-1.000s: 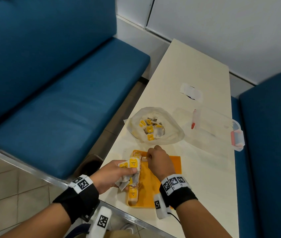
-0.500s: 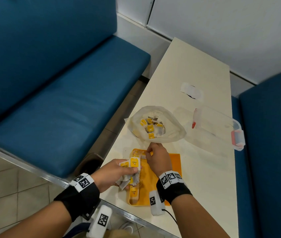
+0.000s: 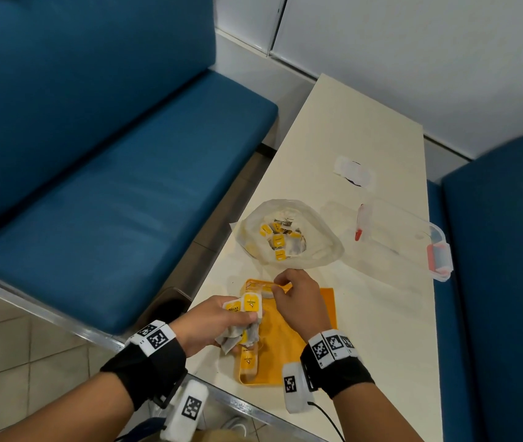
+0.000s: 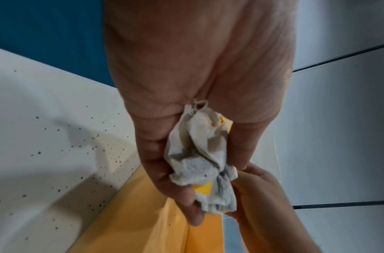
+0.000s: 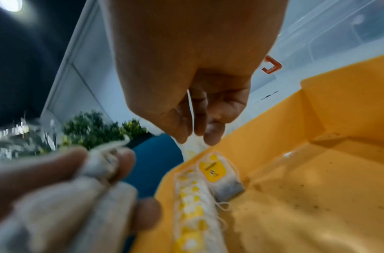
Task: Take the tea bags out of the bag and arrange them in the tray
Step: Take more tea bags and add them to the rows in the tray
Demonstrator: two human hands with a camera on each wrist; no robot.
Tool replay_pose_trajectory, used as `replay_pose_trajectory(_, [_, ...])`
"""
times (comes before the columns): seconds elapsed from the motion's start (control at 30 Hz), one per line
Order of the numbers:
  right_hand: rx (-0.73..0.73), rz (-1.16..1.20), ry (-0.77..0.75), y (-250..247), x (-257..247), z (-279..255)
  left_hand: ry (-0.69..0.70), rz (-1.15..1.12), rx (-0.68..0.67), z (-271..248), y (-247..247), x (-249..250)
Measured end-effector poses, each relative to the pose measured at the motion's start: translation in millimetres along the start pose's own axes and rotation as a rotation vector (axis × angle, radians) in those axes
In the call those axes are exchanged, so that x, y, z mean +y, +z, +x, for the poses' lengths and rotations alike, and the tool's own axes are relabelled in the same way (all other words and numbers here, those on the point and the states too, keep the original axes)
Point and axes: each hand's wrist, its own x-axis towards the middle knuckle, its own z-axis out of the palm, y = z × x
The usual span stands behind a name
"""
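Observation:
My left hand [image 3: 239, 319] grips a crumpled bundle of tea bags [image 3: 247, 306] with yellow tags over the left edge of the yellow tray [image 3: 320, 301]. The left wrist view shows that bundle [image 4: 199, 154] clamped between fingers and thumb. My right hand [image 3: 280, 287] hovers over the tray's far left corner, its curled fingers pinching a tea bag by its thin string [image 5: 190, 106]. Tea bags [image 5: 217, 171] lie in a row along the tray's left wall [image 5: 165, 184]. The open clear plastic bag [image 3: 317, 250] behind the tray holds several more tea bags [image 3: 277, 240].
A clear lidded box [image 3: 407, 244] with red latches stands right of the bag. A white scrap [image 3: 354, 170] lies farther back on the narrow cream table [image 3: 365, 346]. Blue benches [image 3: 110, 202] flank the table on both sides, and the floor drops off just left of my left hand.
My right hand has moved from the middle of the tray toward its far left corner, near the plastic bag. My left hand has kept the bundle in about the same place.

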Motion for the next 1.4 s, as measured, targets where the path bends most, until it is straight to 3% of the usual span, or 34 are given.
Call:
replay_pose_trajectory(0.13, [-0.275, 0.527, 0.217, -17, -13, -18, 0.033, 0.056, -0.039, 1, 3, 1])
replay_pose_trajectory(0.27, [-0.374, 0.713, 0.272, -22, -12, -25, 0.068, 0.079, -0.068, 2, 7, 2])
replay_pose_trajectory(0.6, [-0.26, 0.735, 0.202, -23, -9, -28, 0.082, 0.131, -0.113, 3, 4, -3])
replay_pose_trajectory(0.83, [-0.166, 0.857, 0.173, -29, -6, -23, 0.073, 0.121, -0.016, 5, 0, -4])
replay_pose_trajectory(0.97, [-0.128, 0.575, 0.194, -28, 12, -10, 0.08, 0.059, 0.004, 6, -9, -4])
replay_pose_trajectory(1.23, [-0.32, 0.387, 0.283, -2, 46, -1, 0.079, -0.024, 0.24, 2, -27, 2])
replay_pose_trajectory(1.4, [-0.263, 0.426, 0.352, 17, 40, 6, 0.061, 0.051, 0.377, 14, -24, -7])
